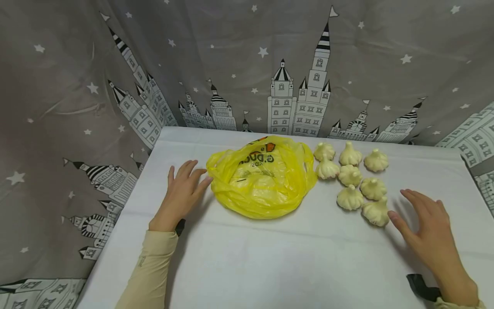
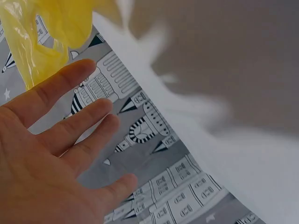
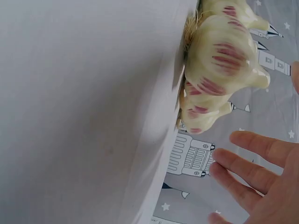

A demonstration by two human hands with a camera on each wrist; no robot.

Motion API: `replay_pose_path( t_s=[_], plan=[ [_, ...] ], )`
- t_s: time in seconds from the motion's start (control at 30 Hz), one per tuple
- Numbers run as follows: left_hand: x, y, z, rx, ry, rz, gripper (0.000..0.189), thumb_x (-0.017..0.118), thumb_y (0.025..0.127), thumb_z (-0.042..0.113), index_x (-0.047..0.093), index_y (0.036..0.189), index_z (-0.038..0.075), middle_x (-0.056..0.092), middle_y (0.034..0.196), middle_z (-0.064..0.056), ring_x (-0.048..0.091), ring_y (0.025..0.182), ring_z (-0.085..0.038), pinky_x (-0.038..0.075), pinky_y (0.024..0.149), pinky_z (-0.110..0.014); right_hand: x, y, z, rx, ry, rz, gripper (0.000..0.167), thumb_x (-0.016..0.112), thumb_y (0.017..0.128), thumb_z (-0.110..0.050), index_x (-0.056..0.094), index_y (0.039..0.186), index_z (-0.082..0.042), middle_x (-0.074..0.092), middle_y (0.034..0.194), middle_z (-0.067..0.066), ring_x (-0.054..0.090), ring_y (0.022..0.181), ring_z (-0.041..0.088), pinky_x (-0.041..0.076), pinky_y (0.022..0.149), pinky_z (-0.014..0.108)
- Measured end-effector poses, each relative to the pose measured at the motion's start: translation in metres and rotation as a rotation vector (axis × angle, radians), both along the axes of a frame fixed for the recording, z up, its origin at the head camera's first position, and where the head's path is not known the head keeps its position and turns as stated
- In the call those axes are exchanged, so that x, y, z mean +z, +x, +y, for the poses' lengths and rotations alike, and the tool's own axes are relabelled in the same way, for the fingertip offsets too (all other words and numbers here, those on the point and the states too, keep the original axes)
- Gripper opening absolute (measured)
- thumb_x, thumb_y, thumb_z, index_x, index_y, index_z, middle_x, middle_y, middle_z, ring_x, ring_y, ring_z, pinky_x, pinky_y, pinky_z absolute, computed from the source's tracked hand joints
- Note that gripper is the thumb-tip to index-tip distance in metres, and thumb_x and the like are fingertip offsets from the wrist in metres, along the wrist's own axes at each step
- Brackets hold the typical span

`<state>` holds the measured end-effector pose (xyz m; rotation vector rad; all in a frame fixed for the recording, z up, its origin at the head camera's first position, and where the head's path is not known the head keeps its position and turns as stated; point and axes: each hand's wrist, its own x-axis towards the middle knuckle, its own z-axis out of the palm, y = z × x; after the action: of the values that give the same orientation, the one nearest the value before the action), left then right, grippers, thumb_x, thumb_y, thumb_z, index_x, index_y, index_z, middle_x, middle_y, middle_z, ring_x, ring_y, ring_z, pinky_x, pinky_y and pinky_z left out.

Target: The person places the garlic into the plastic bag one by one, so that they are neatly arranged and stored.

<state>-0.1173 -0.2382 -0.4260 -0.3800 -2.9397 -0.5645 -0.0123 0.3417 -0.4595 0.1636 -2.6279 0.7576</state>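
A yellow plastic bag (image 1: 252, 210) with dark lettering lies spread on the white table, its mouth facing up. My left hand (image 1: 182, 191) is at the bag's left side, fingers spread and relaxed; whether the thumb touches the bag I cannot tell. In the left wrist view that hand (image 2: 56, 149) holds nothing, and part of the yellow bag (image 2: 46, 42) shows above it. Several garlic bulbs (image 1: 350, 197) sit in a group right of the bag. Beside the nearest bulb (image 1: 376, 212) is my right hand (image 1: 430, 227), fingers apart and holding nothing. Purple-streaked garlic (image 3: 224, 56) fills the right wrist view's upper part.
A white cloth (image 1: 270, 262) covers the table. Behind and to the left hangs a grey curtain (image 1: 216, 47) printed with castles and stars. Dark bands (image 1: 422, 287) are on the wrists.
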Motion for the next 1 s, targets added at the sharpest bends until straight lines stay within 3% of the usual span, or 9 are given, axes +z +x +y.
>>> replay_pose_path(
  t_s=[0.23, 0.37, 0.43, 0.5, 0.6, 0.67, 0.77, 0.83, 1.0],
  plan=[
    [0.003, -0.012, 0.013, -0.005, -0.003, -0.038, 0.05, 0.053, 0.109, 0.043, 0.068, 0.123, -0.003, 0.054, 0.15, -0.027, 0.039, 0.149, -0.043, 0.009, 0.122, -0.074, 0.0, -0.001, -0.002, 0.02, -0.008, 0.009, 0.057, 0.078, 0.094, -0.024, 0.058, 0.143, 0.0, 0.058, 0.14, 0.033, 0.049, 0.131, 0.057, 0.013, 0.12, 0.077],
    [0.003, -0.017, 0.019, 0.042, 0.084, -0.015, 0.047, 0.061, 0.107, 0.039, 0.069, 0.119, -0.006, 0.066, 0.132, -0.028, 0.053, 0.135, -0.045, 0.028, 0.118, -0.069, -0.002, -0.002, -0.005, 0.019, -0.033, 0.017, 0.054, 0.077, 0.095, -0.022, 0.06, 0.141, -0.001, 0.06, 0.136, 0.032, 0.05, 0.127, 0.057, 0.017, 0.123, 0.072],
    [0.001, -0.018, 0.022, 0.072, 0.143, -0.006, 0.044, 0.065, 0.105, 0.035, 0.07, 0.117, -0.007, 0.069, 0.124, -0.028, 0.059, 0.126, -0.046, 0.04, 0.112, -0.064, -0.002, 0.0, -0.007, 0.006, -0.045, 0.016, 0.053, 0.077, 0.095, -0.02, 0.061, 0.141, -0.003, 0.062, 0.134, 0.03, 0.051, 0.125, 0.054, 0.025, 0.12, 0.07],
    [0.0, -0.02, 0.025, 0.095, 0.193, 0.007, 0.039, 0.067, 0.104, 0.032, 0.072, 0.113, -0.006, 0.071, 0.118, -0.029, 0.063, 0.118, -0.047, 0.047, 0.104, -0.061, -0.001, 0.001, -0.01, -0.013, -0.052, 0.022, 0.052, 0.078, 0.094, -0.019, 0.062, 0.141, -0.005, 0.063, 0.133, 0.026, 0.053, 0.124, 0.051, 0.031, 0.124, 0.052],
    [-0.003, -0.02, 0.028, 0.121, 0.228, 0.033, 0.033, 0.07, 0.103, 0.027, 0.075, 0.108, -0.006, 0.073, 0.112, -0.027, 0.067, 0.109, -0.045, 0.051, 0.095, -0.059, -0.001, 0.001, -0.014, -0.033, -0.064, 0.052, 0.051, 0.08, 0.091, -0.016, 0.065, 0.139, -0.008, 0.066, 0.13, 0.022, 0.056, 0.126, 0.038, 0.033, 0.116, 0.021],
    [-0.006, -0.02, 0.03, 0.134, 0.238, 0.055, 0.031, 0.07, 0.102, 0.024, 0.076, 0.106, -0.005, 0.075, 0.108, -0.026, 0.068, 0.106, -0.044, 0.053, 0.092, -0.058, -0.001, 0.0, -0.016, -0.038, -0.072, 0.081, 0.049, 0.081, 0.09, -0.015, 0.068, 0.136, -0.007, 0.068, 0.127, 0.021, 0.056, 0.131, 0.02, 0.023, 0.107, 0.004],
    [-0.009, -0.021, 0.031, 0.152, 0.255, 0.08, 0.027, 0.07, 0.101, 0.021, 0.076, 0.102, -0.005, 0.075, 0.104, -0.024, 0.069, 0.103, -0.043, 0.054, 0.091, -0.057, -0.001, -0.002, -0.018, -0.035, -0.091, 0.119, 0.046, 0.082, 0.088, -0.013, 0.07, 0.131, -0.005, 0.07, 0.122, 0.022, 0.047, 0.132, -0.008, 0.024, 0.104, 0.001],
    [-0.011, -0.022, 0.031, 0.164, 0.272, 0.091, 0.025, 0.07, 0.101, 0.019, 0.077, 0.099, -0.005, 0.076, 0.101, -0.024, 0.07, 0.102, -0.042, 0.054, 0.092, -0.058, -0.001, -0.004, -0.02, -0.036, -0.102, 0.13, 0.045, 0.082, 0.087, -0.011, 0.071, 0.129, -0.005, 0.07, 0.12, 0.022, 0.041, 0.13, -0.018, 0.026, 0.103, 0.001],
    [-0.014, -0.028, 0.034, 0.183, 0.34, 0.118, 0.021, 0.07, 0.099, 0.015, 0.077, 0.093, -0.004, 0.077, 0.095, -0.023, 0.071, 0.095, -0.043, 0.053, 0.095, -0.058, 0.003, -0.01, -0.024, -0.03, -0.107, 0.141, 0.045, 0.085, 0.083, -0.006, 0.073, 0.127, -0.004, 0.073, 0.116, 0.019, 0.043, 0.124, -0.021, 0.028, 0.1, 0.001]
  ],
)
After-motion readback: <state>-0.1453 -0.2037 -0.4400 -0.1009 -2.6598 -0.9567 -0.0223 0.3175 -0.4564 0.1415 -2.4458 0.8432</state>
